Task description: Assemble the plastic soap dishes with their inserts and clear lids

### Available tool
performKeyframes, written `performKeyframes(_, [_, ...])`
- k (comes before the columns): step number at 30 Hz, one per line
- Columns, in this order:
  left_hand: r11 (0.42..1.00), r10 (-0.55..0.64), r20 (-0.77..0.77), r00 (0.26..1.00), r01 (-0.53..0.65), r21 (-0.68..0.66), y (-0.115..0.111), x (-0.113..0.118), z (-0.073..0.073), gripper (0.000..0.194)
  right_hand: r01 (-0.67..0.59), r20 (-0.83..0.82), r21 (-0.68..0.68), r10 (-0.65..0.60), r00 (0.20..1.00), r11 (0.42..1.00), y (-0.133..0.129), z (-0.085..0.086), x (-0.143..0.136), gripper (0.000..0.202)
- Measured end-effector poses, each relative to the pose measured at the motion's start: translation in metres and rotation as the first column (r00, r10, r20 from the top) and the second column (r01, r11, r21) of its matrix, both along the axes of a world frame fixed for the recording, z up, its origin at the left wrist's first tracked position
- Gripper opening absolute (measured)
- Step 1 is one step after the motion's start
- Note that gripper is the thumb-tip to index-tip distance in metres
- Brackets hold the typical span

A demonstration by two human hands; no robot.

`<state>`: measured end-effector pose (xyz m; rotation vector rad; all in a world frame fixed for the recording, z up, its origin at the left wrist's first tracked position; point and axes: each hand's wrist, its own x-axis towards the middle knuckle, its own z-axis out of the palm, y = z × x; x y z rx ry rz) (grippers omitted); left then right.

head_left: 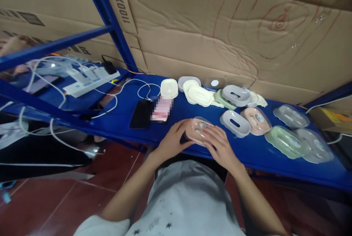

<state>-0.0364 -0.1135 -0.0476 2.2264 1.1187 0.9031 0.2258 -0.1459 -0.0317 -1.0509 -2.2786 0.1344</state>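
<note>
Both hands, left hand (172, 141) and right hand (219, 144), grip a pink oval plastic soap dish (198, 129) at the near edge of the blue metal shelf (192, 109). A black phone (141, 114) lies to its left, and a grey oval soap dish (235, 123) to its right.

Dim, bluish cast; soft focus, wide-angle bend at edges; glare on power strip (90, 82), top left.
</note>
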Motion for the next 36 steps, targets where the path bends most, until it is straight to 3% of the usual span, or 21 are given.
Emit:
performKeyframes(3, [0.999,-0.008,0.044,0.999,0.009,-0.037,0.001,-0.002,0.001,0.08,-0.082,0.067,-0.04,0.084,0.994,0.996,-0.004,0.004,-0.006,0.053])
performKeyframes(8, [1.0,-0.014,0.044,0.999,0.016,-0.027,0.004,-0.005,0.001,0.078,-0.072,0.13,-0.068,0.081,0.988,0.995,-0.007,0.008,-0.012,0.057])
performKeyframes(15, [0.999,-0.031,0.06,0.998,0.033,-0.034,0.002,-0.005,0.005,0.076,0.054,0.025,-0.068,-0.053,0.998,0.996,-0.001,-0.002,-0.011,0.068])
performKeyframes(23, [0.999,-0.025,0.037,0.999,0.026,-0.024,0.004,-0.005,-0.002,0.073,0.026,0.03,-0.087,-0.023,0.999,0.996,0.003,-0.001,-0.003,0.083])
performKeyframes(28, [0.999,-0.029,0.042,0.999,0.03,-0.042,0.002,-0.005,0.002,0.076,0.006,-0.005,-0.061,-0.006,1.0,0.998,-0.001,0.001,0.0,0.079])
performKeyframes(31, [0.996,-0.033,0.077,0.996,0.039,-0.082,-0.001,-0.005,0.006,0.076,0.071,-0.033,0.019,-0.07,0.997,0.997,-0.012,0.018,0.023,0.077])
performKeyframes(33, [0.996,-0.024,0.095,0.995,0.033,-0.089,-0.002,-0.005,0.007,0.068,0.21,-0.056,0.122,-0.204,0.977,0.97,-0.018,0.035,0.059,0.074])
performKeyframes(36, [0.998,-0.014,0.065,0.998,0.018,-0.064,-0.001,-0.004,0.006,0.053,0.505,-0.064,0.272,-0.508,0.859,0.819,-0.013,0.059,0.144,0.071])
